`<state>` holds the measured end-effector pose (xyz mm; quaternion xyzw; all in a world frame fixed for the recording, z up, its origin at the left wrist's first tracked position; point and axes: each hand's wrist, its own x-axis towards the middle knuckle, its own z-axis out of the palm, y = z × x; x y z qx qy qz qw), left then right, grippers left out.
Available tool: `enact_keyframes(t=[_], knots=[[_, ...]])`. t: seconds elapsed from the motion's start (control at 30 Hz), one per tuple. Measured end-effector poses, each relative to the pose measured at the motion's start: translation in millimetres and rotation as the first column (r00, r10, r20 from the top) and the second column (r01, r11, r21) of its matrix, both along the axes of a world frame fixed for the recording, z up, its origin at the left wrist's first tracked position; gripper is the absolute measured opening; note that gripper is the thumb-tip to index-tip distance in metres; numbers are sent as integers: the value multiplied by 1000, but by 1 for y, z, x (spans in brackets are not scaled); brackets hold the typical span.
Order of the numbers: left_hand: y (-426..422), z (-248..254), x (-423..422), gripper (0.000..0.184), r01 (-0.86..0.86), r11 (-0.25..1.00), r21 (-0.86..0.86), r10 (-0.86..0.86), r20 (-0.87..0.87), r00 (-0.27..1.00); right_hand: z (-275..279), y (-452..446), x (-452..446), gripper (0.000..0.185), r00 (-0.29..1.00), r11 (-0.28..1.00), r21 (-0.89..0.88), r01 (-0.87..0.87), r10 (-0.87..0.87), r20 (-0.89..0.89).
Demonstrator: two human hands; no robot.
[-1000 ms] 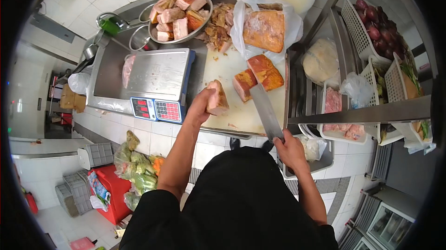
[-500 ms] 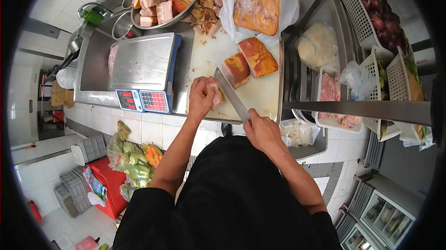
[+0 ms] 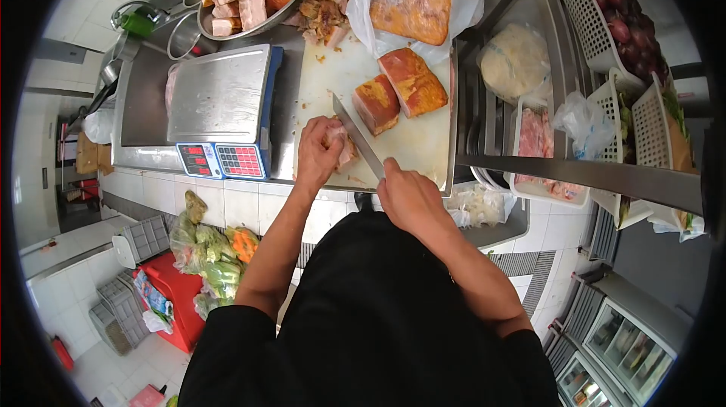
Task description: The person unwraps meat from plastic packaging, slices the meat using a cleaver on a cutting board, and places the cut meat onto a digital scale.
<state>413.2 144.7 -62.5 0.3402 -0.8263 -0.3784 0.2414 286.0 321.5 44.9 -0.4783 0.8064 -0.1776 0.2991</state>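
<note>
My left hand (image 3: 318, 156) is closed round a small piece of pork belly (image 3: 347, 153) near the front of the white cutting board (image 3: 321, 74). In my right hand (image 3: 410, 197) is the handle of a long knife (image 3: 358, 138). Its blade slants away to the left, along the right side of that piece; whether it touches the meat I cannot tell. Just right of the blade lies a browned pork block (image 3: 376, 105), beside a larger block (image 3: 413, 83). Farther back, a big browned slab (image 3: 411, 6) rests on a white plastic bag (image 3: 364, 0).
A digital scale (image 3: 223, 97) stands left of the board. Behind it are a metal bowl (image 3: 291, 7) of pork chunks and a heap of meat scraps (image 3: 325, 6). Right of the board, a steel rack (image 3: 560, 166) holds white baskets (image 3: 590, 17). Bagged vegetables (image 3: 212, 248) are on the floor side.
The knife and my right hand have shifted slightly left, bringing the blade closer to the held piece. My left hand keeps its grip. The whole view has moved a little.
</note>
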Motion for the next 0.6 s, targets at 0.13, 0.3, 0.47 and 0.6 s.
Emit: enact_keyframes(t=[0.13,0.3,0.47,0.6], knots=[[1,0,-2,25,-15,1000,18,16,-5,1000,-11,-27,-6,18,999,1000,3,0,0,32],[1,1,0,25,-27,999,30,26,26,999,8,-11,-8,20,998,997,67,-33,29,61],[3,-2,-2,26,-31,999,13,31,11,999,-9,-39,-8,26,999,992,126,-23,17,44],[4,3,-3,26,-36,999,15,36,35,999,-2,-39,-8,26,998,994,108,-22,15,62]])
